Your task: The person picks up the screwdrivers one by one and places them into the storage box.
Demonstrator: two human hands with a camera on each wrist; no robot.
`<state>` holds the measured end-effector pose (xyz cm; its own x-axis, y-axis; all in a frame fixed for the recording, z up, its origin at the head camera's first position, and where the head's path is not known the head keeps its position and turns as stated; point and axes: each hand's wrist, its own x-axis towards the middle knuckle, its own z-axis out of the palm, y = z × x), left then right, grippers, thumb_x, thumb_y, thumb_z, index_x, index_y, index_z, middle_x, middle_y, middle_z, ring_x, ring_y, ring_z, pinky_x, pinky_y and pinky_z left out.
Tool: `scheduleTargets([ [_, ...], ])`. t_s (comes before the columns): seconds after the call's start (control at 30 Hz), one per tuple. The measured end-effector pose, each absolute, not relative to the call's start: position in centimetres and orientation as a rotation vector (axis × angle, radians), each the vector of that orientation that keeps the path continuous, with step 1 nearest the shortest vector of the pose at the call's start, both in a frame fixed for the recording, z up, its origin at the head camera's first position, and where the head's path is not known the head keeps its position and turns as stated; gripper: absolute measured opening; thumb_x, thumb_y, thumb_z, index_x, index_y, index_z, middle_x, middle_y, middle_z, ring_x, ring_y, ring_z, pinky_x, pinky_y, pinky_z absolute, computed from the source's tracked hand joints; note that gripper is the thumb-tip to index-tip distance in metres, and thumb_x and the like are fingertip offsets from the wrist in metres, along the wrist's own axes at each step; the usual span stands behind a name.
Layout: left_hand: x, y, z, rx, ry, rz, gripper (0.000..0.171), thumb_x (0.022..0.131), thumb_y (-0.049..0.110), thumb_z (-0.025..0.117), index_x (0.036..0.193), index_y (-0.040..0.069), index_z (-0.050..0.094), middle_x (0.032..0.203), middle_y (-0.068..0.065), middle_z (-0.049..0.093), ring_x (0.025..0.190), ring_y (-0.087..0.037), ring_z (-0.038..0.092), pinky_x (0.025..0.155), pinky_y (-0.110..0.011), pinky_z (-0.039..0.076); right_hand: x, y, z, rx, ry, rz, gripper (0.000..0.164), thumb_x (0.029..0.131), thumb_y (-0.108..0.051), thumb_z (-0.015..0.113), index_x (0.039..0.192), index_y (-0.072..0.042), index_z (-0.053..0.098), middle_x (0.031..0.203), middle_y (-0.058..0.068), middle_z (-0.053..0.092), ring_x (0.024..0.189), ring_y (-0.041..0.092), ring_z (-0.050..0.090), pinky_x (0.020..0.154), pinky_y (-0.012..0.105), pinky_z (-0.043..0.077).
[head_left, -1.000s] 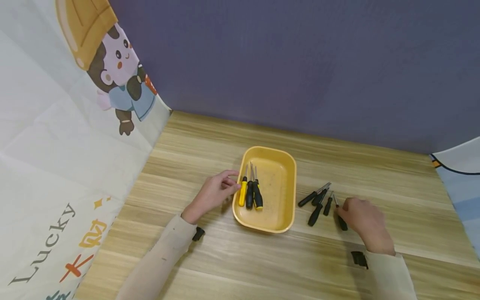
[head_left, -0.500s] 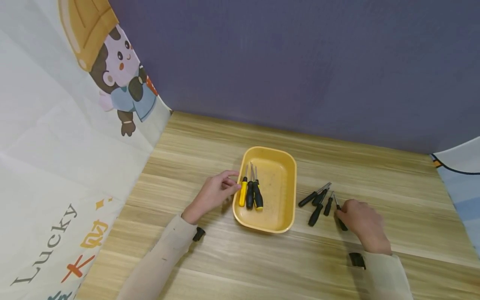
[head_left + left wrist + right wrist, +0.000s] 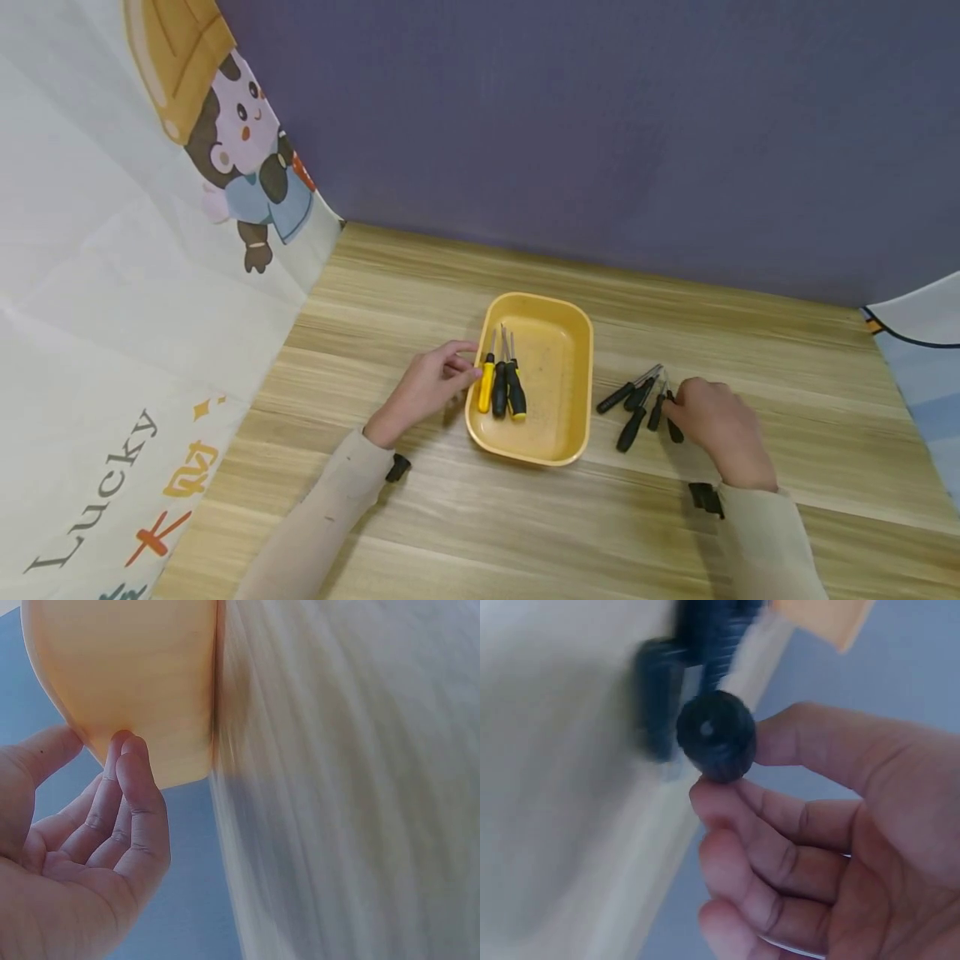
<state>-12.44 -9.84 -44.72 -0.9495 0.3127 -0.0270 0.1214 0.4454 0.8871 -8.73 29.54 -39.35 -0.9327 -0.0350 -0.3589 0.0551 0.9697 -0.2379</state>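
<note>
shifted leftward, right grip point(image 3: 716, 425) pinches black screwdriver point(image 3: 675, 432), butt face point(image 3: 709, 732) shown only at right wrist; left grip point(image 3: 427, 383) holds tray point(image 3: 557, 392).

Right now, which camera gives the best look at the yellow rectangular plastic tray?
The head view: the yellow rectangular plastic tray shows nearly whole, rim and inside. The left wrist view shows part of its outer wall, touched by the bare left hand; the right wrist view, only a piece at the top edge.

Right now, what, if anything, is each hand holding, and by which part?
Right hand: a black screwdriver, pinched by its handle. Left hand: the tray, at its rim and outer wall.
</note>
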Motion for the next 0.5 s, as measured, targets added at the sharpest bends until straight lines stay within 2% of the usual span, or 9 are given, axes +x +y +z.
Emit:
scheduleTargets([
  [0.2, -12.4, -9.9, -44.7, 0.394, 2.519, 1.502, 0.042, 0.095, 0.022, 0.072, 0.134, 0.011, 0.061, 0.099, -0.002, 0.072, 0.088, -0.015, 0.069, 0.073, -0.026, 0.059, -10.7, 26.2, -37.0, -0.077, 2.799, -0.344, 0.046, 0.098, -0.028, 0.062, 0.059, -0.017, 0.041, 0.051, -0.005, 0.028, 0.045, 0.011, 0.026, 0.042, 0.025, 0.024],
  [0.5, -12.4, -9.8, -44.5, 0.383, 2.51, 1.513, 0.043, 0.094, 0.019, 0.073, 0.134, 0.011, 0.061, 0.098, -0.002, 0.071, 0.086, -0.014, 0.068, 0.069, -0.025, 0.059, -13.5, 19.5, -35.1, -0.269, 2.802, -0.288, 0.05, 0.096, -0.027, 0.061, 0.051, -0.019, 0.04, 0.047, -0.006, 0.028, 0.041, 0.01, 0.024, 0.04, 0.022, 0.02],
])
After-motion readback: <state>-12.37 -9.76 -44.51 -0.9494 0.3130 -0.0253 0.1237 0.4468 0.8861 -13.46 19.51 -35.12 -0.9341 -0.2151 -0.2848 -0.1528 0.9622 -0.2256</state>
